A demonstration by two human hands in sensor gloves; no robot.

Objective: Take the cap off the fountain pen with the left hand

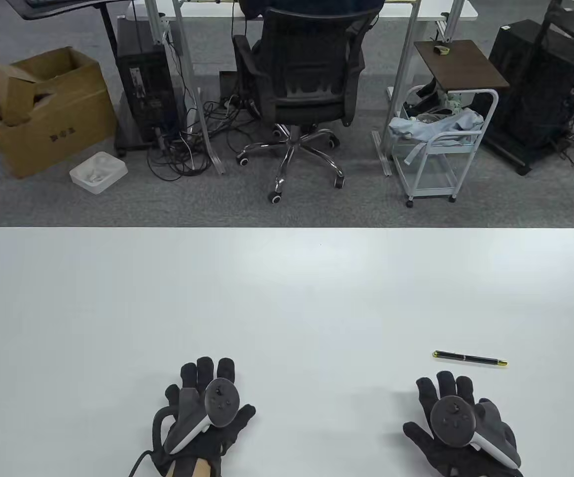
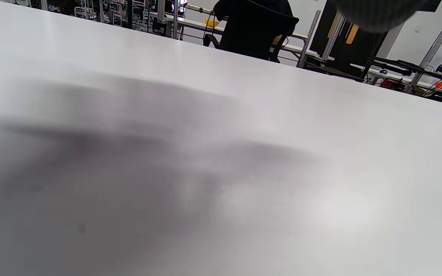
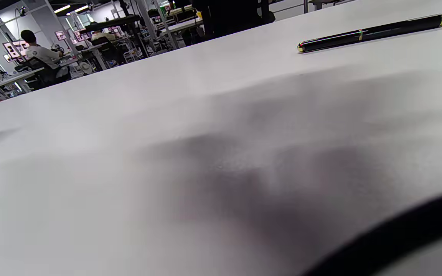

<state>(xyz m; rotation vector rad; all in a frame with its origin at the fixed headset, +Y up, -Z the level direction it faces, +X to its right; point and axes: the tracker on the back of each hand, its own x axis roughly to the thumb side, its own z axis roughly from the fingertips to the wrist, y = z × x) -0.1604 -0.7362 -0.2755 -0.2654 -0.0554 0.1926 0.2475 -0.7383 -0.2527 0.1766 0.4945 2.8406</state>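
Note:
A black fountain pen (image 1: 469,357) with gold ends and a thin gold band lies capped on the white table (image 1: 287,298), near the right front. It also shows in the right wrist view (image 3: 378,31) at the top right. My right hand (image 1: 458,422) rests flat on the table just in front of the pen, fingers spread, holding nothing. My left hand (image 1: 206,407) rests flat on the table at the front left, far from the pen, holding nothing. The left wrist view shows only bare table (image 2: 244,153) and shadow.
Beyond the table's far edge stand an office chair (image 1: 302,84), a cardboard box (image 1: 38,109) and a white cart (image 1: 441,144) on the floor.

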